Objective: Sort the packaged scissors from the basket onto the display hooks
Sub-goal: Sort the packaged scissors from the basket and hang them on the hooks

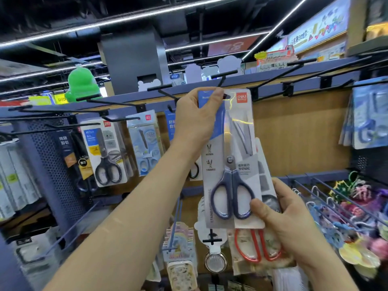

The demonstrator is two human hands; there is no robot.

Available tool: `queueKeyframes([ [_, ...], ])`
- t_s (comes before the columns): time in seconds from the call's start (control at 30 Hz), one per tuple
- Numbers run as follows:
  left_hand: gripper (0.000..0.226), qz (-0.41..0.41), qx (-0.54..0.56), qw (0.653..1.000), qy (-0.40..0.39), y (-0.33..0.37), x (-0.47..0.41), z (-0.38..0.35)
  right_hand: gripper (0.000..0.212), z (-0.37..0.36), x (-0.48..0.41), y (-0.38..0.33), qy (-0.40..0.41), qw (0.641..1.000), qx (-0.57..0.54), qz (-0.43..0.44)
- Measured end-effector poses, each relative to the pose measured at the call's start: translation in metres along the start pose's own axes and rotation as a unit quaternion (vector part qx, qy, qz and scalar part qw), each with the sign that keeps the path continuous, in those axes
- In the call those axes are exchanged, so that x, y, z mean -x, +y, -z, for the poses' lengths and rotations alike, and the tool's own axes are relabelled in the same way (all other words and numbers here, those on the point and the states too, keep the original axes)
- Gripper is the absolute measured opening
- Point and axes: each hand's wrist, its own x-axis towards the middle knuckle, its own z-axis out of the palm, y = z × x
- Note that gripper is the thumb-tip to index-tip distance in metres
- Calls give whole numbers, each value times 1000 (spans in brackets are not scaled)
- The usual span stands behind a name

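- Black open ceiling (63, 9) crossed by long white light strips (117, 19).
- Wooden back panel (300, 131) straight ahead.
- Blue perforated metal panel (52, 156) at left.
- Lit signboard (317, 30) at upper right.

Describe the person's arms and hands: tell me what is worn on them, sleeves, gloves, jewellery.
Nothing worn shows. The left hand and right hand are bare, with no gloves or rings in view. The left forearm and right forearm are uncovered as far as the frame reaches: no sleeve, watch or bracelet on either.
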Motion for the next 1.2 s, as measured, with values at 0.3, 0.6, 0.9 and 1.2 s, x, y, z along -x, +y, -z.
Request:
queueKeyframes([
  [0.3, 64, 36, -67, 992, -99, -20, 30, 14, 25, -2, -8, 7, 58, 998, -15, 2],
  [0.6, 61, 64, -160, 983, -68, -58, 24, 24, 10, 12, -11, 23, 139, 989, 22, -37],
  [0.9, 67, 74, -302, 949, -57, -123, -26, -6, 9, 30, -9, 15, 224, 971, 62, 51],
  [1.2, 37, 19, -272, 961, -49, -94, 8, 9, 16, 29, -7, 16, 201, 979, -16, 15],
])
